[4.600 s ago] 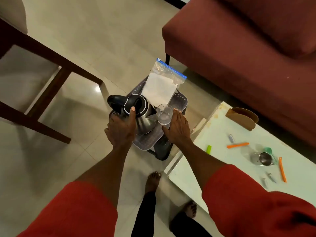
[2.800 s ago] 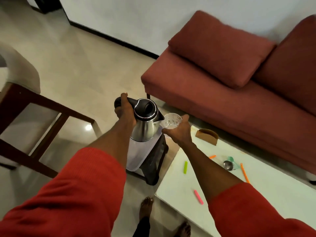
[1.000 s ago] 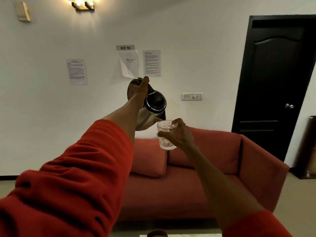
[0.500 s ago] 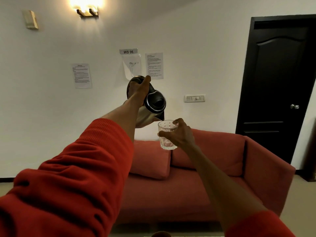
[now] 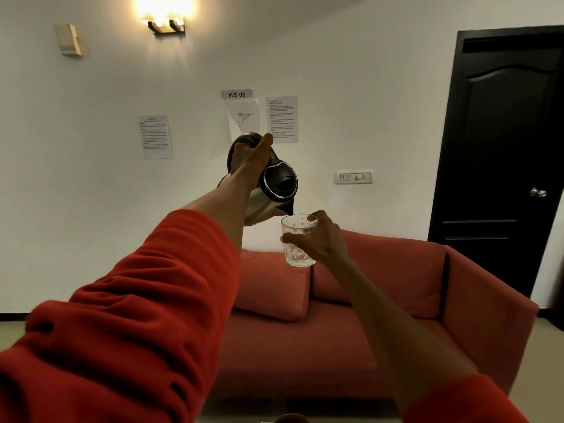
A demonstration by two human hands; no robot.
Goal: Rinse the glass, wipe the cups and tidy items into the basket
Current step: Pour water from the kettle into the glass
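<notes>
Both arms are raised in front of me at chest height. My left hand (image 5: 248, 158) grips the black handle of a steel kettle (image 5: 274, 190) with a black lid, tilted so its spout hangs just over a glass. My right hand (image 5: 320, 239) holds that clear faceted glass (image 5: 296, 239) upright, fingers wrapped round its right side. A little water sits in the bottom of the glass. The basket, the cups and the table are out of view.
A red sofa (image 5: 351, 325) with a loose cushion (image 5: 271, 288) stands straight ahead against a white wall with paper sheets. A black door (image 5: 503, 163) is at the right. A lit wall lamp (image 5: 166, 22) hangs above.
Over the last seconds both hands lifted the kettle and glass from the basket to chest height and my view rose. In the last half second the kettle tipped slightly further toward the glass.
</notes>
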